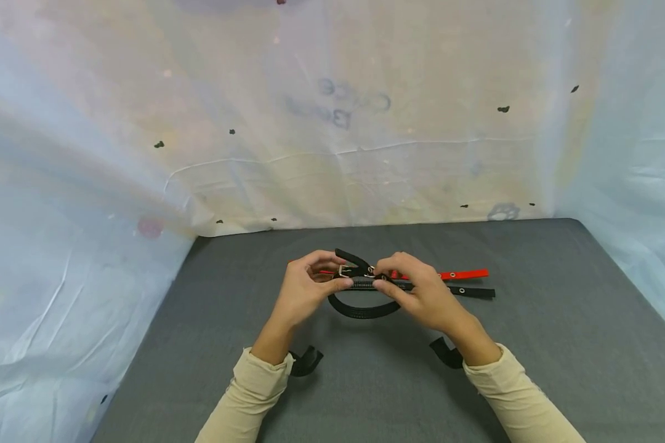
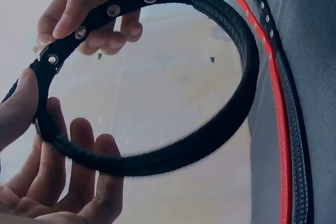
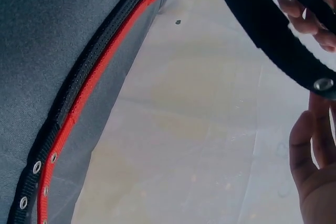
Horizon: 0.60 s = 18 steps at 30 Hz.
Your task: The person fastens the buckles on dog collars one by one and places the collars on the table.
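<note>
A black collar (image 1: 366,312) with metal eyelets is bent into a loop and held up between both hands. My left hand (image 1: 307,286) pinches it by the metal buckle (image 1: 343,271), thumb on the near side. On the other side my right hand (image 1: 421,295) pinches the eyelet end between thumb and fingers. In the left wrist view the collar (image 2: 249,82) makes a wide ring, its eyelet strap (image 2: 113,11) running toward the left thumb at the buckle. The right wrist view catches only part of the collar (image 3: 268,45).
Behind the hands, a red collar (image 1: 468,274) and another black collar (image 1: 479,293), both with eyelets, lie side by side on the grey tabletop (image 1: 532,344). Pale sheeting (image 1: 366,184) hangs along the back and sides. Loose black strap ends (image 1: 307,362) hang at both wrists.
</note>
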Each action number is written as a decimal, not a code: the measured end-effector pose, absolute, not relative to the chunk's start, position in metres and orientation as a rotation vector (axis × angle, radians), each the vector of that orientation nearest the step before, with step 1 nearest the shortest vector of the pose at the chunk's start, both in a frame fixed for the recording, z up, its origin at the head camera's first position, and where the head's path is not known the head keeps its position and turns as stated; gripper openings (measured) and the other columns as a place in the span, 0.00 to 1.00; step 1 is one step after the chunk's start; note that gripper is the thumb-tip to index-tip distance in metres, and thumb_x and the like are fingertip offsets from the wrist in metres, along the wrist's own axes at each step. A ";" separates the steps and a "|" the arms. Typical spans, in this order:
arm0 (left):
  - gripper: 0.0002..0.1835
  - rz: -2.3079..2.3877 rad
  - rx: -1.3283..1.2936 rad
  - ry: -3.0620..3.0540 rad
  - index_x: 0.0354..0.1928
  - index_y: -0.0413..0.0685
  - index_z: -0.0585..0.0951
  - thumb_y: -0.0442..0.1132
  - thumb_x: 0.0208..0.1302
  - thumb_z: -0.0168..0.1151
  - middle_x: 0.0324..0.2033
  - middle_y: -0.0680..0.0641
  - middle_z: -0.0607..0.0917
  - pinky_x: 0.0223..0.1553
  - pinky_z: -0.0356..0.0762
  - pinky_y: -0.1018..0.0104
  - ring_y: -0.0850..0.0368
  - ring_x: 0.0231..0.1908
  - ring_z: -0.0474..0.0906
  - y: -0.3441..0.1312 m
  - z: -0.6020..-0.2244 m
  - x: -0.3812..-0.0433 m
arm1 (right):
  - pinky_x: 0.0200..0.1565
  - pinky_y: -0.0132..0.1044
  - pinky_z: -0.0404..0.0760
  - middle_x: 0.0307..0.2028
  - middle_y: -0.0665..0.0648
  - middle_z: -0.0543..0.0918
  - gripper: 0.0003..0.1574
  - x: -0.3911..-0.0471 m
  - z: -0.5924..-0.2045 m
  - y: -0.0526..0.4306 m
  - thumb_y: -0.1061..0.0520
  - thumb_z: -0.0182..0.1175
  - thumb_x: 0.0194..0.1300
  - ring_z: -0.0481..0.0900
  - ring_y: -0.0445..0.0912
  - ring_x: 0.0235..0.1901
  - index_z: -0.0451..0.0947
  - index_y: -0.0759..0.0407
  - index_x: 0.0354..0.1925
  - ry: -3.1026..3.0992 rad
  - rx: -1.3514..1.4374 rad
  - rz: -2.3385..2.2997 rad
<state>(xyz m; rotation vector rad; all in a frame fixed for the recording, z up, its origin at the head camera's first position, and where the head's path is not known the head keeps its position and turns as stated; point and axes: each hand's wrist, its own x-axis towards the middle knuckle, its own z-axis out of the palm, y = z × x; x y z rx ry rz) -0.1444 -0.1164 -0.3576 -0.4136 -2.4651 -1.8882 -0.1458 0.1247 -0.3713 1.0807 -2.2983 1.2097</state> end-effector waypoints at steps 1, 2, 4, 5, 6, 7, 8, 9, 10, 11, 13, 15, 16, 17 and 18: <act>0.19 -1.885 -0.391 -2.456 0.49 0.48 0.85 0.38 0.54 0.77 0.42 0.44 0.89 0.49 0.84 0.61 0.55 0.43 0.86 -0.116 -0.358 -0.144 | 0.44 0.35 0.78 0.44 0.46 0.81 0.18 -0.146 -0.372 0.124 0.62 0.67 0.64 0.76 0.37 0.43 0.77 0.47 0.50 -2.299 1.079 1.214; 0.19 -1.893 -0.386 -2.440 0.48 0.46 0.86 0.38 0.53 0.77 0.41 0.43 0.89 0.50 0.84 0.60 0.55 0.43 0.86 -0.116 -0.358 -0.144 | 0.44 0.35 0.79 0.45 0.47 0.81 0.18 -0.146 -0.372 0.124 0.62 0.67 0.64 0.76 0.37 0.43 0.77 0.47 0.50 -2.300 1.077 1.219; 0.19 -1.928 -0.371 -2.417 0.48 0.44 0.86 0.38 0.53 0.77 0.41 0.44 0.89 0.50 0.83 0.61 0.57 0.43 0.85 -0.114 -0.358 -0.143 | 0.45 0.35 0.79 0.46 0.48 0.82 0.18 -0.146 -0.373 0.123 0.62 0.67 0.64 0.76 0.37 0.43 0.76 0.48 0.49 -2.298 1.067 1.226; 0.19 -1.950 -0.370 -2.403 0.48 0.43 0.86 0.38 0.54 0.77 0.41 0.43 0.89 0.51 0.83 0.60 0.58 0.43 0.85 -0.113 -0.359 -0.143 | 0.44 0.35 0.79 0.46 0.48 0.82 0.18 -0.146 -0.374 0.122 0.63 0.67 0.64 0.76 0.37 0.42 0.76 0.49 0.49 -2.295 1.061 1.228; 0.19 -1.970 -0.371 -2.388 0.48 0.42 0.86 0.37 0.54 0.77 0.41 0.43 0.89 0.52 0.83 0.60 0.59 0.43 0.85 -0.113 -0.359 -0.143 | 0.43 0.35 0.78 0.45 0.48 0.82 0.18 -0.146 -0.375 0.122 0.63 0.67 0.64 0.76 0.37 0.41 0.76 0.49 0.49 -2.289 1.053 1.226; 0.19 -1.991 -0.377 -2.371 0.48 0.40 0.86 0.36 0.54 0.77 0.42 0.42 0.89 0.52 0.83 0.60 0.59 0.43 0.85 -0.112 -0.359 -0.143 | 0.42 0.34 0.78 0.44 0.47 0.82 0.18 -0.146 -0.376 0.121 0.63 0.67 0.63 0.76 0.37 0.40 0.76 0.49 0.49 -2.285 1.042 1.232; 0.19 -2.012 -0.382 -2.353 0.48 0.39 0.86 0.35 0.54 0.76 0.42 0.42 0.89 0.52 0.83 0.60 0.59 0.43 0.85 -0.112 -0.360 -0.142 | 0.42 0.34 0.78 0.44 0.47 0.82 0.18 -0.146 -0.376 0.120 0.63 0.67 0.63 0.76 0.36 0.40 0.76 0.49 0.49 -2.278 1.033 1.243; 0.18 -2.023 -0.385 -2.341 0.48 0.40 0.86 0.35 0.54 0.76 0.42 0.42 0.89 0.51 0.83 0.61 0.59 0.43 0.85 -0.111 -0.360 -0.142 | 0.42 0.33 0.78 0.43 0.47 0.82 0.17 -0.146 -0.377 0.120 0.63 0.67 0.63 0.77 0.36 0.40 0.76 0.49 0.48 -2.270 1.024 1.255; 0.18 -2.030 -0.389 -2.330 0.48 0.40 0.86 0.35 0.54 0.76 0.42 0.42 0.89 0.51 0.83 0.61 0.59 0.43 0.85 -0.110 -0.360 -0.141 | 0.42 0.33 0.79 0.42 0.47 0.82 0.17 -0.146 -0.378 0.119 0.64 0.66 0.63 0.78 0.36 0.40 0.76 0.50 0.48 -2.256 1.017 1.273; 0.18 -2.035 -0.395 -2.324 0.48 0.41 0.86 0.34 0.54 0.76 0.42 0.42 0.89 0.50 0.83 0.61 0.58 0.43 0.85 -0.110 -0.360 -0.141 | 0.42 0.32 0.79 0.41 0.47 0.82 0.16 -0.146 -0.379 0.118 0.65 0.66 0.63 0.78 0.36 0.39 0.77 0.50 0.47 -2.240 1.011 1.292; 0.17 -2.025 -0.401 -2.334 0.47 0.42 0.87 0.35 0.54 0.76 0.43 0.43 0.89 0.49 0.83 0.62 0.57 0.44 0.85 -0.108 -0.360 -0.140 | 0.41 0.31 0.79 0.40 0.48 0.82 0.15 -0.147 -0.380 0.117 0.66 0.66 0.62 0.79 0.36 0.39 0.77 0.51 0.44 -2.200 0.997 1.341; 0.16 -2.004 -0.394 -2.357 0.47 0.46 0.88 0.37 0.54 0.76 0.43 0.44 0.89 0.48 0.83 0.63 0.57 0.45 0.84 -0.106 -0.360 -0.140 | 0.40 0.30 0.78 0.38 0.48 0.81 0.14 -0.147 -0.381 0.115 0.67 0.66 0.62 0.77 0.37 0.38 0.77 0.52 0.41 -2.165 0.983 1.371; 0.16 -1.996 -0.394 -2.366 0.47 0.47 0.88 0.37 0.55 0.76 0.44 0.45 0.88 0.48 0.82 0.63 0.56 0.45 0.84 -0.105 -0.361 -0.140 | 0.39 0.30 0.77 0.37 0.48 0.80 0.14 -0.147 -0.381 0.115 0.68 0.66 0.62 0.76 0.37 0.37 0.77 0.52 0.40 -2.155 0.974 1.385; 0.16 -1.988 -0.393 -2.375 0.47 0.48 0.88 0.38 0.55 0.76 0.44 0.46 0.88 0.47 0.82 0.64 0.56 0.45 0.83 -0.105 -0.361 -0.139 | 0.39 0.30 0.77 0.37 0.49 0.80 0.13 -0.147 -0.381 0.114 0.68 0.66 0.62 0.75 0.38 0.36 0.77 0.52 0.40 -2.147 0.965 1.396; 0.16 -1.981 -0.390 -2.382 0.47 0.48 0.88 0.38 0.55 0.76 0.44 0.46 0.88 0.47 0.81 0.64 0.56 0.46 0.83 -0.104 -0.361 -0.139 | 0.38 0.31 0.77 0.37 0.49 0.80 0.13 -0.146 -0.381 0.114 0.68 0.66 0.62 0.75 0.38 0.35 0.77 0.53 0.40 -2.144 0.955 1.405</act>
